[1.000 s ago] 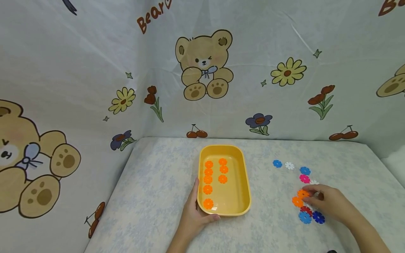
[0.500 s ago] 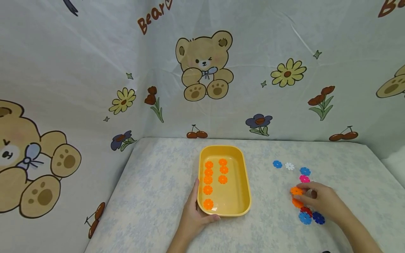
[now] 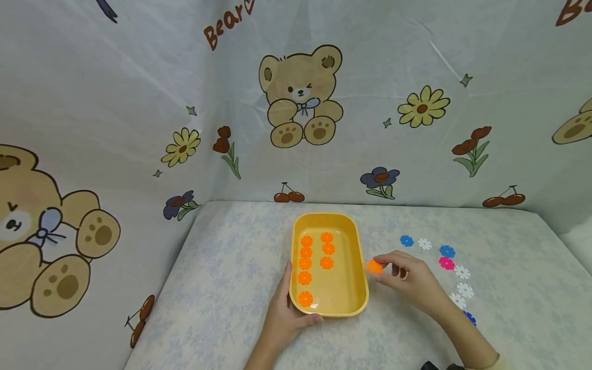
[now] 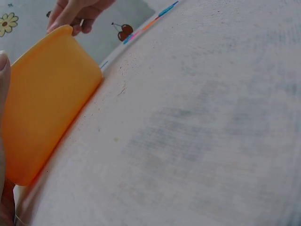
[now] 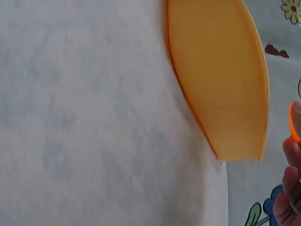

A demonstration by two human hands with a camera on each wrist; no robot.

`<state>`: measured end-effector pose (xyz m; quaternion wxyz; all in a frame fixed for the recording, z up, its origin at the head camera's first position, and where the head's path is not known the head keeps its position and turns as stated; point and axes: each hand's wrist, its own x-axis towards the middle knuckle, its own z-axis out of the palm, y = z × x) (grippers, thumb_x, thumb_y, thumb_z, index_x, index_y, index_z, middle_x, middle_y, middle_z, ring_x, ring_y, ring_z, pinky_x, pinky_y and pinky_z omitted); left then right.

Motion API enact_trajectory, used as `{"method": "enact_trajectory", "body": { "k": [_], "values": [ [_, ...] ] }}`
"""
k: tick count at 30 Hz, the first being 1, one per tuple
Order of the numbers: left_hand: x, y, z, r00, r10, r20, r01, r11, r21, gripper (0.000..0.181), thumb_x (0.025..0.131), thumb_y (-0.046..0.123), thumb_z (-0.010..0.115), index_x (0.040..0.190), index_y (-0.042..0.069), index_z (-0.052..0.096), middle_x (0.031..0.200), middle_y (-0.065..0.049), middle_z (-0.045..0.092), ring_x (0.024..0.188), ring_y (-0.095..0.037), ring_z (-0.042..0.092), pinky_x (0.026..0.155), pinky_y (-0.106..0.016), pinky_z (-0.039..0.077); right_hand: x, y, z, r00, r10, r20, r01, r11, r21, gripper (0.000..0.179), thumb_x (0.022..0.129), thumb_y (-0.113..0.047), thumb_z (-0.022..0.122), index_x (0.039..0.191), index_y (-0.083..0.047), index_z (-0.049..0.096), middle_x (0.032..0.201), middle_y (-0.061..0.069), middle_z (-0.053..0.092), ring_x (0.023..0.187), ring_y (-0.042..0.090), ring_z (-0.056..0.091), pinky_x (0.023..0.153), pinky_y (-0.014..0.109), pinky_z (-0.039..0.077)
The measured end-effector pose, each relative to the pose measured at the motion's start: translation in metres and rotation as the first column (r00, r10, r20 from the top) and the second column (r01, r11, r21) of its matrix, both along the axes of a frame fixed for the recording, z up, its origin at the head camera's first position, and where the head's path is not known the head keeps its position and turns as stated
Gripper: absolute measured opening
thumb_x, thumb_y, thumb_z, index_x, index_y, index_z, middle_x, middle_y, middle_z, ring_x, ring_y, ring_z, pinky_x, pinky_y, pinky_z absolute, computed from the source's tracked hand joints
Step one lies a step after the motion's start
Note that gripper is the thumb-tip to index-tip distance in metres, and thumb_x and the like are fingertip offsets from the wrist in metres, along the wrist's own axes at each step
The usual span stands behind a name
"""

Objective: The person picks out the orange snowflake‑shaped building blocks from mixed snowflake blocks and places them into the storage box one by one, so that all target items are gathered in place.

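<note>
My left hand (image 3: pixel 289 316) grips the yellow plastic tray (image 3: pixel 358 288) at its near left corner, thumb along the front rim. Inside the tray lie several orange flower-shaped discs (image 3: pixel 304 278) in two columns on the left and middle. Just beyond the tray's right rim, my right hand (image 3: pixel 411 280) pinches an orange flower-shaped disc (image 3: pixel 374 266) between thumb and fingertips. That disc shows only as a sliver at the edge of the right wrist view. Loose discs lie on the table farther right, among them a pink disc (image 3: pixel 446 263) and a white disc (image 3: pixel 462 272); my right forearm hides part of this group.
A pale mottled cloth covers the table (image 3: pixel 222 267). Behind it and to the left hang white curtains (image 3: pixel 361 61) printed with bears and flowers. Other loose discs include a light blue disc (image 3: pixel 406 240) and a dark blue disc (image 3: pixel 469 317), partly covered by the arm.
My right hand has lifted an orange disc from the loose group and carried it left to the tray's right rim. White discs formerly under the hand now show. The left hand and tray stay put.
</note>
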<state>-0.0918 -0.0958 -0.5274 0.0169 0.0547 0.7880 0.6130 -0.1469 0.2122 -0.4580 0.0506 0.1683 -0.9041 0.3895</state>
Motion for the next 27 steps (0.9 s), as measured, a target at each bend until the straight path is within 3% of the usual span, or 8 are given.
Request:
{"method": "enact_trajectory", "body": {
  "k": [3,8,12,16,20,27],
  "values": [
    [0.000,0.000,0.000,1.000,-0.001,-0.008,0.001,1.000,0.001,0.127,0.068,0.042,0.090,0.161,0.026,0.005,0.166,0.004,0.011,0.152,-0.018,0.021,0.116,-0.013,0.021,0.000,-0.020,0.003,0.998,0.059,0.026,-0.059,0.998,-0.025,0.029,0.082,-0.031,0.081,0.109,-0.024,0.073,0.097,-0.014,0.067,0.079,0.007,0.052,0.067,0.020,0.049],
    [0.000,0.001,0.000,1.000,-0.005,-0.014,0.005,1.000,0.003,0.126,0.070,0.042,0.089,0.161,0.025,0.005,0.166,0.000,0.011,0.152,-0.022,0.022,0.115,-0.012,0.021,-0.001,-0.043,0.002,0.994,0.096,0.052,-0.098,0.995,0.025,0.030,0.080,-0.033,0.083,0.108,-0.027,0.074,0.098,-0.020,0.066,0.087,0.008,0.050,0.074,0.021,0.049],
    [-0.001,0.001,0.000,1.000,-0.001,-0.001,0.001,1.000,0.006,0.125,0.069,0.043,0.089,0.161,0.027,0.005,0.166,0.002,0.011,0.152,-0.020,0.022,0.116,-0.013,0.022,-0.004,-0.056,0.000,0.994,0.103,0.024,-0.105,0.991,0.089,0.030,0.077,-0.031,0.086,0.104,-0.028,0.075,0.091,-0.024,0.064,0.087,0.008,0.045,0.072,0.021,0.042],
    [-0.001,0.001,0.001,1.000,0.006,0.009,-0.006,1.000,0.012,0.126,0.068,0.043,0.089,0.161,0.028,0.006,0.167,0.002,0.012,0.152,-0.018,0.022,0.116,-0.014,0.023,-0.010,-0.067,-0.001,0.988,0.150,-0.022,-0.146,0.980,0.133,0.029,0.075,-0.032,0.086,0.101,-0.027,0.076,0.086,-0.024,0.065,0.085,0.010,0.046,0.080,0.029,0.033],
    [-0.001,0.001,0.002,1.000,0.004,0.023,-0.004,1.000,0.015,0.126,0.069,0.041,0.090,0.161,0.029,0.005,0.167,0.003,0.011,0.152,-0.017,0.022,0.115,-0.012,0.023,-0.015,-0.077,-0.002,0.982,0.191,0.011,-0.190,0.966,0.175,0.027,0.076,-0.034,0.085,0.100,-0.024,0.077,0.087,-0.022,0.068,0.085,0.011,0.050,0.085,0.037,0.028],
    [0.000,0.001,0.002,0.999,0.008,0.044,-0.009,1.000,0.015,0.126,0.068,0.040,0.090,0.161,0.033,0.006,0.166,0.005,0.011,0.152,-0.015,0.021,0.115,-0.011,0.022,-0.020,-0.095,-0.002,0.988,0.104,0.116,-0.135,0.944,0.301,0.027,0.070,-0.037,0.089,0.091,-0.023,0.080,0.086,-0.016,0.073,0.082,0.009,0.051,0.079,0.036,0.028]
  ]
}}
